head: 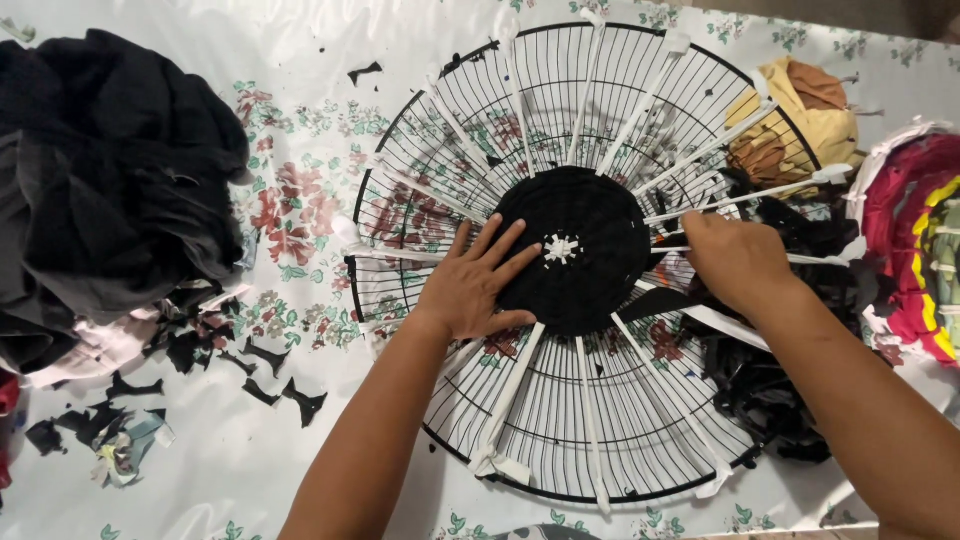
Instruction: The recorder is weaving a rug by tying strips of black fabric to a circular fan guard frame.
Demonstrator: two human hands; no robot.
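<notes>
Black wire fan guard (pixel 600 440) lies flat at table centre, white fabric strips (pixel 505 405) radiating as spokes. Black woven disc (pixel 590 215) fills its hub. Left hand (pixel 475 285), fingers spread, presses flat on the disc at 9 o'clock. Right hand (pixel 735 260), at 3 o'clock, pinches a black strip (pixel 655 303) against the weave. Black cloth pile (pixel 100 170) at 9 o'clock.

A round black wire fan guard (pixel 600 420) lies flat — white fabric strips (pixel 510 395) radiate across it from a woven black centre disc (pixel 590 285).
</notes>
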